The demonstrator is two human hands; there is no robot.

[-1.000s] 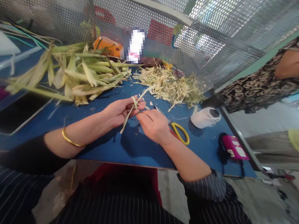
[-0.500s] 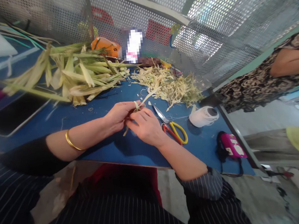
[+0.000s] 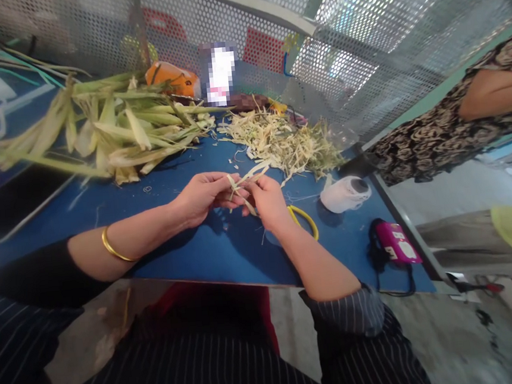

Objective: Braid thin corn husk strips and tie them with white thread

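Between my two hands, over the blue table (image 3: pixel 189 245), is a pale strip of corn husk (image 3: pixel 234 187), bent and crossed near the fingertips. My left hand (image 3: pixel 205 197) pinches one part of it between thumb and fingers. With fingers closed, my right hand (image 3: pixel 268 198) grips the strip from the other side, and loose ends stick out above and below. Beneath my right forearm lies a pair of scissors, of which only the yellow handle (image 3: pixel 304 222) shows well. A spool of white thread (image 3: pixel 344 194) stands to the right, a thin thread trailing from it.
Whole corn husks (image 3: pixel 120 126) are heaped at the back left. Shredded husk strips (image 3: pixel 278 139) form a pile behind my hands. A lit phone (image 3: pixel 220 75) leans at the back beside an orange packet (image 3: pixel 173 79). A magenta box (image 3: pixel 398 243) with a black cord sits at the right edge; people stand beyond.
My right hand has shifted right and turned, drawing away slightly from the left. The husk strip now spans between both hands, and my right arm covers the scissors' blades.
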